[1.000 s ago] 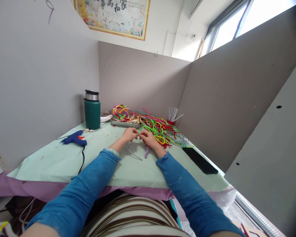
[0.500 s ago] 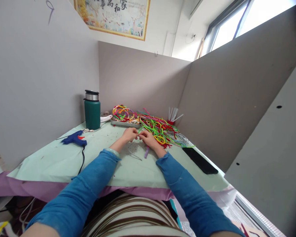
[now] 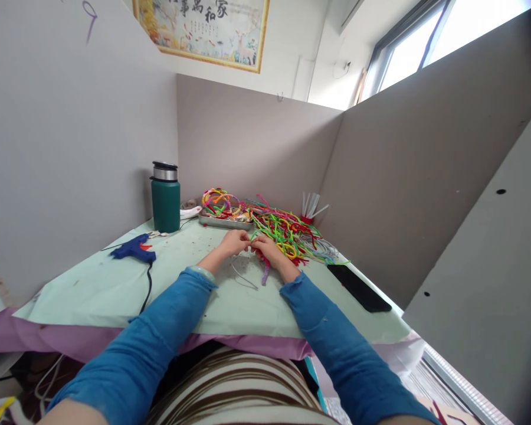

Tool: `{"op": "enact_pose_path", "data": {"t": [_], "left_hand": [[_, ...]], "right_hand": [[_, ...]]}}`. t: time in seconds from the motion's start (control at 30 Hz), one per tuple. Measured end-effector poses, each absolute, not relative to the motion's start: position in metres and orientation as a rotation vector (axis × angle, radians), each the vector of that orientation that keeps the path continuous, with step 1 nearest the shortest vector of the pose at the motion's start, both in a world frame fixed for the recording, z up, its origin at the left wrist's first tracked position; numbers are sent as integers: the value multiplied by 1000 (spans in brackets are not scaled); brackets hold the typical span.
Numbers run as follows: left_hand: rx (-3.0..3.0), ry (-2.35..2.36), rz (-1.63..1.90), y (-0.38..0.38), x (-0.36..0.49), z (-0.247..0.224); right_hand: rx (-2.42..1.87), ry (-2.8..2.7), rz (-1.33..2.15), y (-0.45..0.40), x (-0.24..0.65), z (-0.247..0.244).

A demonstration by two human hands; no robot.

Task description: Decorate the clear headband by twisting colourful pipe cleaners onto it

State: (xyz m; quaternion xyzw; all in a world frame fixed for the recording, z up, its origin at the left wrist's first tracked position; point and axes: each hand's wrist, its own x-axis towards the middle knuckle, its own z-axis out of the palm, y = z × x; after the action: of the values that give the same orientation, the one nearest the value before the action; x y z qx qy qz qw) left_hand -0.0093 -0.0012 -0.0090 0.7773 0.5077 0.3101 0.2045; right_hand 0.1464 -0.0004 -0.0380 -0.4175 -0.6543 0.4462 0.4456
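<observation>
Both my hands meet fingertip to fingertip above the middle of the table, each closed in a pinch. From my left hand a thin grey curved wire runs down towards me, its upper end hidden by the fingers. My right hand pinches a fuzzy pipe cleaner piece, whose purple twisted end hangs below the palm. Just behind the fingertips shows a bit of green pipe cleaner; whether it is held I cannot tell. A heap of coloured pipe cleaners lies right behind my right hand.
A blue glue gun lies at left, its black cord trailing forward. Behind it stands a green bottle. A metal tray holds colourful fuzzy hoops. At right are grey wire hoops, white sticks and a black phone-like slab.
My hands have shifted very slightly to the right while staying pinched together. The purple end and the grey wire have swung a little right and down with them.
</observation>
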Motion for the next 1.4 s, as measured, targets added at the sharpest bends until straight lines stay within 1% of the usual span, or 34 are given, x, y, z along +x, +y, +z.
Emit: {"op": "enact_pose_path", "data": {"t": [0.23, 0.47, 0.73, 1.1, 1.4], "left_hand": [[2159, 1384, 873, -2, -8, -9], [2204, 1344, 884, 0, -8, -11], [2210, 1455, 874, -2, -10, -8], [2242, 1513, 817, 0, -11, -10], [2231, 1526, 807, -1, -11, -10]], "right_hand": [[-970, -1556, 1241, -6, 145, -34], [-993, -1558, 1201, -6, 146, -33], [-1019, -1694, 922, -4, 143, -36], [-1004, -1864, 745, 3, 147, -42], [-1035, -1905, 718, 4, 147, -44]]}}
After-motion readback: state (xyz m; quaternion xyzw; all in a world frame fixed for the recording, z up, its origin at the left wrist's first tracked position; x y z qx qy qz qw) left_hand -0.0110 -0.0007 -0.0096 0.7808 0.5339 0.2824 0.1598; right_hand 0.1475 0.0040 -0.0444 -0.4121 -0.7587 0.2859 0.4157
